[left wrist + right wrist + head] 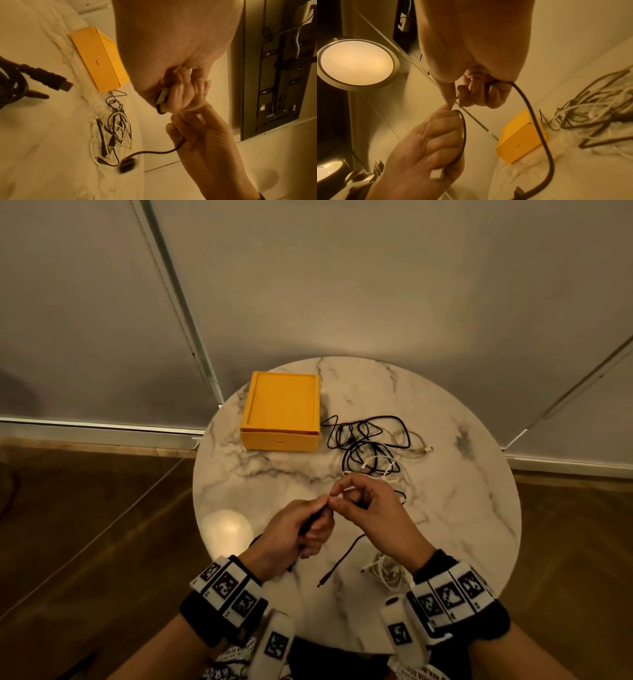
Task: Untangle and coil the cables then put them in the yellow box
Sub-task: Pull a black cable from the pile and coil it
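A black cable (346,553) runs between both hands above the near part of the table. My left hand (305,529) grips one end, and its metal USB plug (436,174) pokes out of the fist. My right hand (359,501) pinches the same cable (530,108) beside the left thumb; the free end with a small plug (322,583) lies on the table. A tangle of black and white cables (370,446) lies beyond the hands. The yellow box (281,412) stands at the far left, just left of the tangle.
The round marble table (462,491) has a white coiled cable (385,571) near my right wrist. A thick black cable with a large plug (44,78) lies at the near left. A round lamp (356,63) glows above, and wooden floor surrounds the table.
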`<control>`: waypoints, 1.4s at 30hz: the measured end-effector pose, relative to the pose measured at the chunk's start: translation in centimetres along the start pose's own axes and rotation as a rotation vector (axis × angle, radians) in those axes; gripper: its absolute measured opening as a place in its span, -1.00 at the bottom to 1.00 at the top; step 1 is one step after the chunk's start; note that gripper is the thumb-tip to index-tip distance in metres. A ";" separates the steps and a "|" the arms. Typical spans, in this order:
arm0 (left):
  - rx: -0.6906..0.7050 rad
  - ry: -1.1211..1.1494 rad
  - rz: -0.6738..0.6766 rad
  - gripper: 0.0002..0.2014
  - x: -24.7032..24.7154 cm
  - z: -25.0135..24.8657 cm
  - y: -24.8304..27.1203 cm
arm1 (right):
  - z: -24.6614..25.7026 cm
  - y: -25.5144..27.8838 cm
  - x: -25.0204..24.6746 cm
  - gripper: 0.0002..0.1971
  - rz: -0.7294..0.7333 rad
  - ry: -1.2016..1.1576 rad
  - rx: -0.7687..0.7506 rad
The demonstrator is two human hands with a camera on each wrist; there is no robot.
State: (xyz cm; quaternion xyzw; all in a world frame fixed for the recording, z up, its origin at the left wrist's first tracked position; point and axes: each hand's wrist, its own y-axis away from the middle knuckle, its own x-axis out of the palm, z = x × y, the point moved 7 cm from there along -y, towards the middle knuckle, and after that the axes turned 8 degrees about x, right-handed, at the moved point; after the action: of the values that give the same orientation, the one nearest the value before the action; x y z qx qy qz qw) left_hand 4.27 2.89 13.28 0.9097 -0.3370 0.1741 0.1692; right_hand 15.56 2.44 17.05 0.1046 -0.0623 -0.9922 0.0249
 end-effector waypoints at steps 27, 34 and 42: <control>0.055 -0.065 -0.245 -0.74 -0.5 2.5 0.1 | -5.4 0.2 0.5 -0.71 -0.017 -0.172 0.220; 0.032 0.025 -0.300 -0.70 -0.7 1.6 0.3 | -5.4 0.5 0.8 -0.74 0.009 -0.321 0.195; 0.118 -0.395 -0.242 -0.72 -1.4 0.4 0.6 | -5.5 0.6 0.3 -0.82 0.022 -0.312 0.239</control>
State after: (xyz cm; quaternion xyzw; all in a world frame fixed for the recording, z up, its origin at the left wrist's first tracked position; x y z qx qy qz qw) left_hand 2.96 3.11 12.38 0.9682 -0.2411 -0.0094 0.0660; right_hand 16.41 1.17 11.75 -0.0490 -0.1842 -0.9816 0.0130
